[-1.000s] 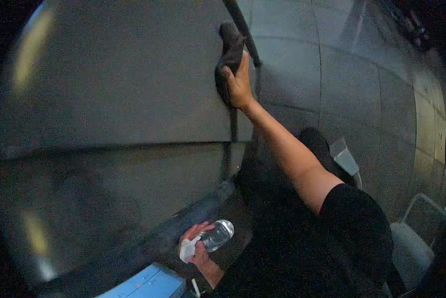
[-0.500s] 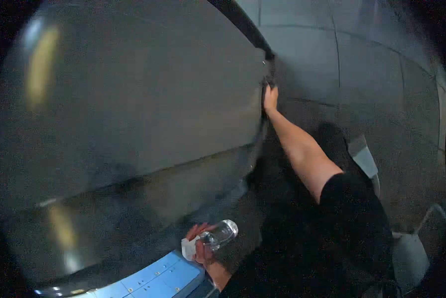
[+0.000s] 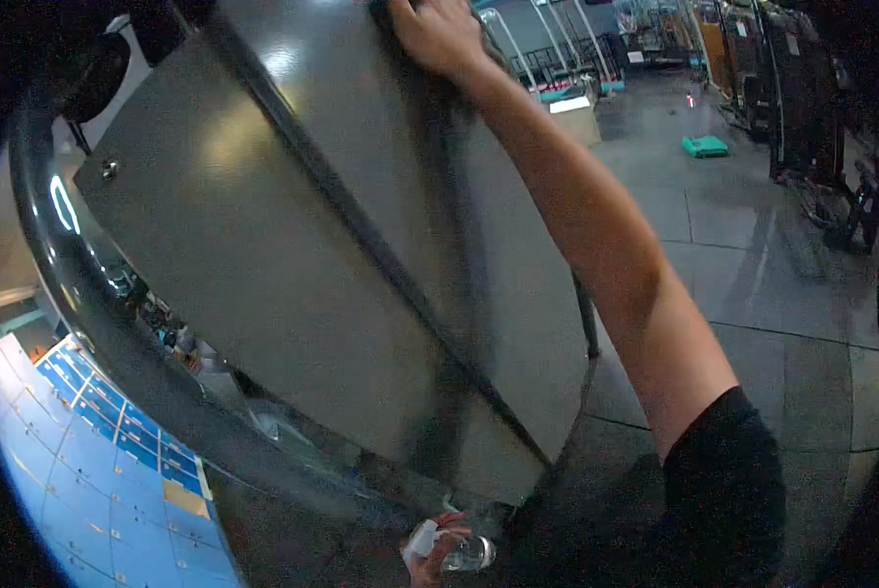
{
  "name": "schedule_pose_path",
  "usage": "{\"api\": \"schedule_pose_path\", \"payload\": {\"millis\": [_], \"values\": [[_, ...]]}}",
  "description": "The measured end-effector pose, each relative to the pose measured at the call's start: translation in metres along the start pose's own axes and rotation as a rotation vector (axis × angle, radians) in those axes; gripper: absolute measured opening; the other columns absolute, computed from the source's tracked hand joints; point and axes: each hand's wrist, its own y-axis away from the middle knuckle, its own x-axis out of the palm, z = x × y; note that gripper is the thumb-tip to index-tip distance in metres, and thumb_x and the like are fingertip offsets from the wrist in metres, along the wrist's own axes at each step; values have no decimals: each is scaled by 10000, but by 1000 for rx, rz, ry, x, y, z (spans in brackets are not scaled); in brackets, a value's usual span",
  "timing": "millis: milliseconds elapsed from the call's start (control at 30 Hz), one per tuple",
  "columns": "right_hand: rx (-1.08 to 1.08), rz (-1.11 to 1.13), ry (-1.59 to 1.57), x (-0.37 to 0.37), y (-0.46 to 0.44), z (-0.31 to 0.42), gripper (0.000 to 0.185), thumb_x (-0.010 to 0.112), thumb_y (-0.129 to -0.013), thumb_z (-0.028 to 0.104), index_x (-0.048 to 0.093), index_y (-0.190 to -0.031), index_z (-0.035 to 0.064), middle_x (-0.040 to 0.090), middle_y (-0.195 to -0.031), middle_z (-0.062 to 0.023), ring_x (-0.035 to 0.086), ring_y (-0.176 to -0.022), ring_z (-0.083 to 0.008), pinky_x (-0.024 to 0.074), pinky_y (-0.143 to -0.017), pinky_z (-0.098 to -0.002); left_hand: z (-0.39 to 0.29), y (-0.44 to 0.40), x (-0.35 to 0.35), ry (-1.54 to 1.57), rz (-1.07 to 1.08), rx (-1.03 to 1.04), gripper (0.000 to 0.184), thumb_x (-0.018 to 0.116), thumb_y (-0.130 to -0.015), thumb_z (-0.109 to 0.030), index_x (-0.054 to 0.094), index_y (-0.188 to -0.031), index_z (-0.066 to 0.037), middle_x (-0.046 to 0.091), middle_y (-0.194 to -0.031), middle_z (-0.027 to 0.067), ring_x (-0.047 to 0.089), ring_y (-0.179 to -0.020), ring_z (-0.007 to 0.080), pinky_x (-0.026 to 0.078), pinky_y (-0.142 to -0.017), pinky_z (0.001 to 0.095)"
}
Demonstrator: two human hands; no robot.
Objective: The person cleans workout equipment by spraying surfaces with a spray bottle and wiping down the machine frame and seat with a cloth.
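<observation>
At the bottom, my left hand [image 3: 422, 561] is closed around a clear bottle [image 3: 471, 554] with a white part at one end; the bottle lies tilted sideways in the fingers. My right hand [image 3: 444, 37] reaches to the top edge of the view, curled over something dark and soft-looking on a large grey panel [image 3: 351, 294]. What lies under those fingers is mostly hidden. Dark straight bars [image 3: 361, 235] cross the panel's face, and a thick glossy black rim [image 3: 97, 284] curves along its left side.
Blue lockers [image 3: 116, 490] stand at the lower left. Grey floor tiles [image 3: 743, 294] stretch to the right, with a green object [image 3: 705, 146] on them. Dark racks [image 3: 802, 108] line the far right, and carts with white poles [image 3: 557, 49] stand at the back.
My view has swung up, bringing the far floor and racks in. My right hand has moved up and left across the panel. My left hand still holds the bottle, now lower in view.
</observation>
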Motion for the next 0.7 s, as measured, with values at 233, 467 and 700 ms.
{"api": "schedule_pose_path", "payload": {"millis": [233,467,700], "values": [[-33,-402,-29,44,-15,-26,634,493,-1042,469,454,-1401,-53,475,-1406,-292,422,-1314,-467,350,-1113,-522,-6,10,-16,-307,-21,-213,460,659,-1001,-267,569,-1346,23,703,-1205,182,714,-960,308,580,-862,452],[440,-292,-172,117,419,-134,678,616,-1033,337,367,-1514,-73,408,-1546,-260,361,-1470,-399,250,-1231,-476,-2,2,-21,-375,41,-284,446,580,-1056,-343,528,-1402,-66,694,-1214,115,684,-939,255,567,-883,433],[418,-40,-311,133,569,-52,1022,677,-946,403,76,-1588,-118,88,-1663,-313,123,-1545,-497,123,-1261,-546,-45,6,22,-467,23,-429,366,551,-1082,-355,559,-1363,-121,698,-1125,52,664,-868,218,555,-893,412]]}}
